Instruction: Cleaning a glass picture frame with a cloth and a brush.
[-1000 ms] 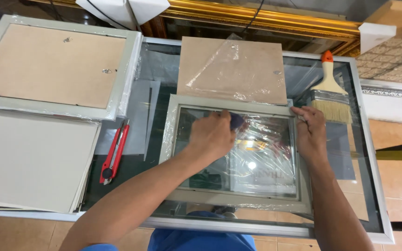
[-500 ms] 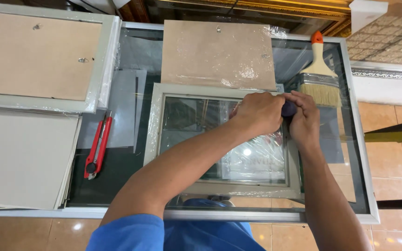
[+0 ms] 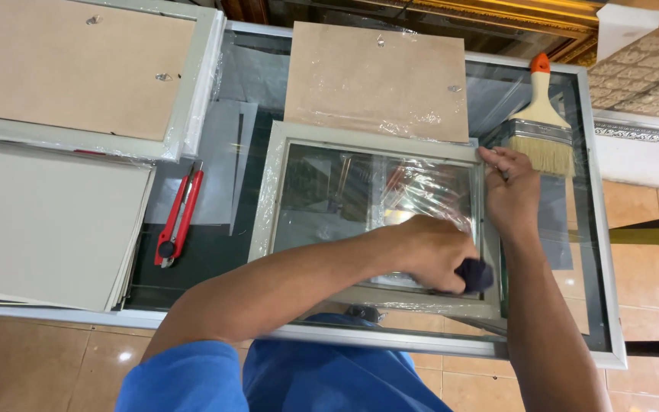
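Note:
A silver picture frame (image 3: pixel 268 194) with a glass pane lies face up on a glass-topped table, partly under clear plastic wrap. My left hand (image 3: pixel 429 252) presses a dark blue cloth (image 3: pixel 474 275) onto the pane near the frame's lower right corner. My right hand (image 3: pixel 509 187) rests on the frame's right edge near its top corner, fingers curled on the rim.
A brown backing board (image 3: pixel 379 76) lies just beyond the frame. A wide paintbrush with an orange tip (image 3: pixel 541 126) sits at the right. A red utility knife (image 3: pixel 177 217) lies at the left, beside stacked grey boards (image 3: pixel 40 225) and another framed backing (image 3: pixel 78 65). The table's metal edge (image 3: pixel 345 336) runs near me.
My left hand has slid the cloth from the pane's upper right down to the lower right corner. My right hand stayed on the frame's right edge.

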